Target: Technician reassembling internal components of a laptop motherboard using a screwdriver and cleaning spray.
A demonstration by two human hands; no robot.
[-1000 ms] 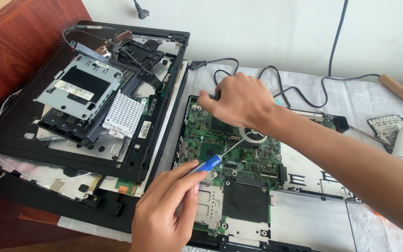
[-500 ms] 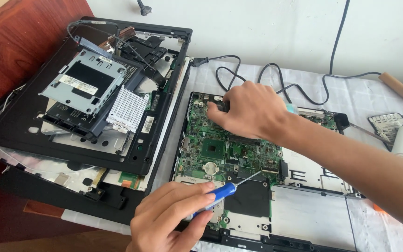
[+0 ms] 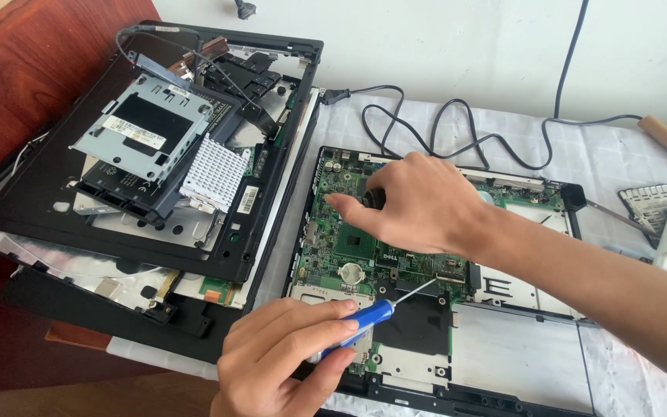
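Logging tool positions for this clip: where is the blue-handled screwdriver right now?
In the head view, the blue-handled screwdriver is low and centre, held in the left hand, its tip on the lower edge of the green circuit board, below the right hand.

The blue-handled screwdriver [image 3: 364, 320] is no longer pointed at the middle of the green circuit board [image 3: 349, 239], where its tip was set a second ago just below the right hand [image 3: 418, 205]. It is now carried lower and further right, with its tip brought to the board's lower edge beside the black panel [image 3: 418, 320]. The left hand [image 3: 287, 359] is shifted the same way, nearer the case's front rim. The right hand is drawn back slightly toward the board's upper part, and a small black part [image 3: 374, 198] is now seen pinched under its fingers.
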